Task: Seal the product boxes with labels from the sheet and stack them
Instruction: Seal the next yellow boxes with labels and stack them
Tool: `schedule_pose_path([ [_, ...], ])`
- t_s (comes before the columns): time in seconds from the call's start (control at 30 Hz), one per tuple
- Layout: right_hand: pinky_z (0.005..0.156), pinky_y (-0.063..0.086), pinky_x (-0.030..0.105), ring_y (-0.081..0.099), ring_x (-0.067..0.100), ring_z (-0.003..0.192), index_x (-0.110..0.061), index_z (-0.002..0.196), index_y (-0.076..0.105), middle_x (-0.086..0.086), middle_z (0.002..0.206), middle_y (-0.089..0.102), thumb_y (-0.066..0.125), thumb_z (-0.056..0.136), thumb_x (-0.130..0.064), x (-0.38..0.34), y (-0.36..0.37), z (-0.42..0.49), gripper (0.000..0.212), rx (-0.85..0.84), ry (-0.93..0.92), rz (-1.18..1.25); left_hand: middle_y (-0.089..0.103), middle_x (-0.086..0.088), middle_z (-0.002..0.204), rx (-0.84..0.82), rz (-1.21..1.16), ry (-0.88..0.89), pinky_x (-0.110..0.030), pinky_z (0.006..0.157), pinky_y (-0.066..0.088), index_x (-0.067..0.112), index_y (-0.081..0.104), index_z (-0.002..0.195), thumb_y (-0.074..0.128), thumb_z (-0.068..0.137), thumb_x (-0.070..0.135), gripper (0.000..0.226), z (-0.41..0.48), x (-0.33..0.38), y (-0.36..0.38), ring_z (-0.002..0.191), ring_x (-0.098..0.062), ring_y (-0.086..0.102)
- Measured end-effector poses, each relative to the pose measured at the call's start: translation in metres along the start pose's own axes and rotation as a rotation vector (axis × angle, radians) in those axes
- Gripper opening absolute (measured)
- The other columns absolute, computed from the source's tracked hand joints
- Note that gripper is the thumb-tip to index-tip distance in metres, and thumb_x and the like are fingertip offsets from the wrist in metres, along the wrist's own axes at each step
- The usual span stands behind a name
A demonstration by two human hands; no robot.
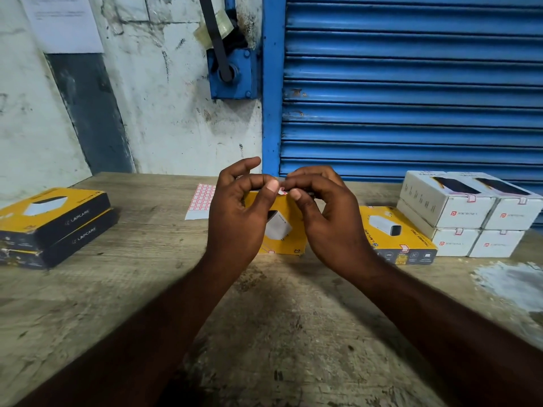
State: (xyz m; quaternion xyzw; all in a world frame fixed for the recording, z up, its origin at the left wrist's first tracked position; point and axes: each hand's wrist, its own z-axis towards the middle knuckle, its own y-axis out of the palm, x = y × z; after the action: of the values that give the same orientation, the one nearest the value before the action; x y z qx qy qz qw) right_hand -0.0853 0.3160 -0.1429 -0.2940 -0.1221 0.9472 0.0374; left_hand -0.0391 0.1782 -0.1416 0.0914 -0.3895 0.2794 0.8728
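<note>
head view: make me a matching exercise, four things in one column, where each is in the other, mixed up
Things:
1 label sheet
2 white boxes
3 black-and-yellow Lapcare boxes
4 small label

Places:
a two high at the table's left end
b pinched between the left hand and right hand
c flat on the table beyond the left hand
d stacked at the right end, before the blue shutter

Pairs: 1-c, 2-d, 3-a, 4-b
</note>
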Motion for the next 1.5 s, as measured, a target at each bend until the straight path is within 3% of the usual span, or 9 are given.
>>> schedule_pose_path([
  [0.13, 0.096, 0.050, 0.047, 0.060, 0.012, 0.112, -0.017, 0.100, 0.075, -0.004, 0.108, 0.064, 0.059, 0.095, -0.010, 0.001, -0.001, 0.001, 0.018, -0.011, -0.004, 0.005, 0.055, 0.005, 0.132, -0.023, -0.038, -0.011, -0.004, 0.078, 0.047, 0.018, 0.072, 0.093, 0.065, 0.097, 0.012, 0.010, -0.001, 0.004, -0.001, 0.113, 0.013, 0.053],
  [0.27, 0.097, 0.050, 0.042, 0.060, 0.011, 0.111, -0.015, 0.100, 0.075, -0.005, 0.107, 0.064, 0.059, 0.095, -0.009, 0.002, -0.001, 0.002, 0.018, -0.021, -0.007, 0.015, 0.056, 0.010, 0.130, -0.025, 0.036, 0.030, -0.015, 0.097, 0.045, 0.027, 0.072, 0.093, 0.066, 0.097, 0.017, 0.012, 0.003, -0.003, -0.002, 0.122, 0.003, 0.053],
  [0.43, 0.097, 0.051, 0.038, 0.061, 0.010, 0.109, -0.014, 0.098, 0.074, -0.004, 0.106, 0.065, 0.058, 0.094, -0.007, 0.000, -0.002, 0.002, 0.018, -0.024, -0.014, 0.031, 0.056, 0.007, 0.132, -0.053, 0.039, 0.036, -0.012, 0.098, 0.044, 0.025, 0.072, 0.094, 0.065, 0.097, 0.015, 0.012, 0.004, -0.006, -0.003, 0.124, 0.001, 0.053],
  [0.53, 0.096, 0.051, 0.040, 0.062, 0.012, 0.109, -0.015, 0.097, 0.073, -0.002, 0.106, 0.066, 0.058, 0.094, -0.006, 0.000, -0.001, 0.002, 0.018, -0.020, -0.024, 0.042, 0.056, 0.007, 0.133, -0.062, 0.027, 0.037, -0.022, 0.100, 0.046, 0.029, 0.071, 0.093, 0.065, 0.097, 0.018, 0.013, 0.006, -0.009, -0.003, 0.124, -0.001, 0.053],
  [0.63, 0.095, 0.052, 0.039, 0.063, 0.013, 0.109, -0.015, 0.098, 0.071, 0.000, 0.106, 0.066, 0.058, 0.094, -0.006, 0.000, -0.001, 0.002, 0.017, -0.016, -0.004, 0.065, 0.055, 0.013, 0.132, -0.064, -0.026, 0.011, -0.048, 0.097, 0.054, 0.034, 0.071, 0.091, 0.063, 0.092, 0.031, 0.008, 0.005, -0.010, -0.002, 0.125, -0.007, 0.055],
  [0.7, 0.095, 0.052, 0.038, 0.063, 0.014, 0.109, -0.014, 0.101, 0.070, -0.001, 0.107, 0.067, 0.058, 0.094, -0.006, 0.000, -0.001, 0.002, 0.016, -0.020, 0.007, 0.062, 0.055, 0.013, 0.132, -0.065, -0.040, 0.006, -0.054, 0.094, 0.055, 0.034, 0.071, 0.091, 0.062, 0.090, 0.034, 0.009, 0.005, -0.010, -0.003, 0.125, -0.008, 0.056],
  [0.87, 0.098, 0.050, 0.035, 0.060, 0.012, 0.113, -0.015, 0.105, 0.073, -0.001, 0.110, 0.064, 0.059, 0.096, -0.009, 0.002, -0.003, 0.003, 0.018, -0.056, -0.007, 0.021, 0.054, 0.014, 0.133, -0.084, -0.056, 0.012, -0.056, 0.092, 0.056, 0.034, 0.071, 0.093, 0.062, 0.090, 0.035, 0.010, 0.006, -0.012, -0.004, 0.125, -0.010, 0.057],
  [1.07, 0.095, 0.048, 0.022, 0.061, 0.006, 0.110, -0.011, 0.103, 0.075, -0.002, 0.108, 0.064, 0.070, 0.089, -0.012, 0.000, -0.004, 0.002, 0.015, -0.056, 0.004, 0.040, 0.054, 0.014, 0.134, -0.089, -0.078, 0.009, -0.057, 0.092, 0.056, 0.034, 0.072, 0.092, 0.063, 0.091, 0.035, 0.010, 0.006, -0.014, -0.003, 0.124, -0.014, 0.059],
  [1.5, 0.089, 0.045, 0.013, 0.062, 0.005, 0.109, -0.018, 0.095, 0.071, 0.000, 0.109, 0.065, 0.071, 0.090, -0.005, -0.003, -0.004, 0.003, 0.014, -0.054, 0.083, 0.105, 0.054, 0.013, 0.137, -0.093, -0.109, 0.026, -0.059, 0.095, 0.054, 0.036, 0.074, 0.096, 0.062, 0.094, 0.030, 0.014, 0.007, -0.017, -0.003, 0.128, -0.014, 0.056],
])
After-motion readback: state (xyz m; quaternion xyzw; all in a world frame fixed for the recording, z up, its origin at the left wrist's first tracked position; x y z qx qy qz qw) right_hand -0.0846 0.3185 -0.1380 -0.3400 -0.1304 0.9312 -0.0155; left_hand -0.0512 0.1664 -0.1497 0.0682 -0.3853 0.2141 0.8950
